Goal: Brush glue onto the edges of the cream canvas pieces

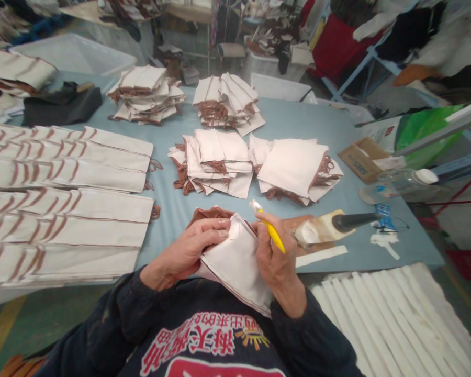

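My left hand (192,248) pinches the upper left edge of a white fabric piece (237,256) with dark brown edging. This piece is bent up in front of my chest, and brown material (210,213) shows behind its top. Between the thumb and fingers of my right hand (277,256) is a slim yellow-handled tool (275,236). Its whitish tip points up and away from me, and its exact kind is unclear. The same hand rests along the right side of the fabric.
Stacks of white fabric pieces (223,152) with brown ties lie ahead on the blue-grey table (322,118). Long overlapping rows (66,230) fill the left. At right are a glue-smeared block (317,228) with a black handle, a cardboard box (361,159) and a clear bottle (400,183). White strips (396,319) hang nearby.
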`<state>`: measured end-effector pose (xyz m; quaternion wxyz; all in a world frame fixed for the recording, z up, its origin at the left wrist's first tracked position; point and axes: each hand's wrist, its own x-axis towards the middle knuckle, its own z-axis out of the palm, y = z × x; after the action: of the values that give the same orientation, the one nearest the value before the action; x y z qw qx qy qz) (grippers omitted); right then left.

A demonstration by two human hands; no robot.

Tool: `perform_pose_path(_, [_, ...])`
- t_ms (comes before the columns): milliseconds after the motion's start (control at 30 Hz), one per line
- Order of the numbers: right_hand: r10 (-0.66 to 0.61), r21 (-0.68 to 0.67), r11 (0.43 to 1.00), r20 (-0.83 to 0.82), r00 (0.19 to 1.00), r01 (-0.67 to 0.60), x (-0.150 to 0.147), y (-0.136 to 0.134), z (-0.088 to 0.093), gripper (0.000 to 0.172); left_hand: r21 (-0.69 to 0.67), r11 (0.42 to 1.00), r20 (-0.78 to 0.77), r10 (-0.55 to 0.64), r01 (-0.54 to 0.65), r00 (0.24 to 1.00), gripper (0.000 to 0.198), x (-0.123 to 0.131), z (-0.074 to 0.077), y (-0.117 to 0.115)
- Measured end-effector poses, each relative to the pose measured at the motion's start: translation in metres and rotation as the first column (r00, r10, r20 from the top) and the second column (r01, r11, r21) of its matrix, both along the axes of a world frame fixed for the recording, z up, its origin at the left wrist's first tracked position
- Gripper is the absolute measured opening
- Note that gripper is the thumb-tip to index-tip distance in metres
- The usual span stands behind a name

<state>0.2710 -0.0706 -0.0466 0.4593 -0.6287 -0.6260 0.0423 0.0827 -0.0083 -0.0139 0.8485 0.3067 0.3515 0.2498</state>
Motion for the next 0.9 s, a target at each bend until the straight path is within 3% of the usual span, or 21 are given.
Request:
perform_pose_path(167, [-0.017,0.082,0.996,-0.021,1.0,0.019,0.001,-0.003,-0.012,0.022,-0.023,0.999,0.009,0.023,-0.023,1.0,0.033,0.0,0.002,-0.009])
perform_pose_path(467, [0.029,0.006,1.0,-0.133,0.991,-0.028,-0.015,-0.004,-0.027,0.028,-0.012,1.0,0.021,0.002,-0.002,1.0,0.044,-0.004,0.003,-0.024])
perform_pose_path(600, [-0.018,0.0,1.0,-0.177,0.984,0.018,-0.009,-0.003,-0.019,0.031,0.088,0.996,0.025,0.027,-0.029,0.999,0.046,-0.016,-0.005,-0.028])
perform_pose_path(700, [-0.047,-0.002,0.999,-0.208,0.977,0.047,0.005,-0.004,-0.006,0.031,0.198,0.98,-0.054,-0.013,0.024,0.998,0.056,-0.035,-0.012,-0.03])
perform_pose_path(800, [-0.079,0.015,0.996,-0.212,0.974,0.084,0.017,-0.005,0.003,0.033,0.409,0.895,-0.308,-0.046,0.175,0.95,0.056,-0.054,-0.014,-0.035])
perform_pose_path(900, [-0.118,0.005,0.993,-0.206,0.972,0.121,0.022,-0.005,0.006,0.037,0.656,0.704,-0.476,0.105,0.273,0.873,0.039,-0.059,-0.013,-0.042])
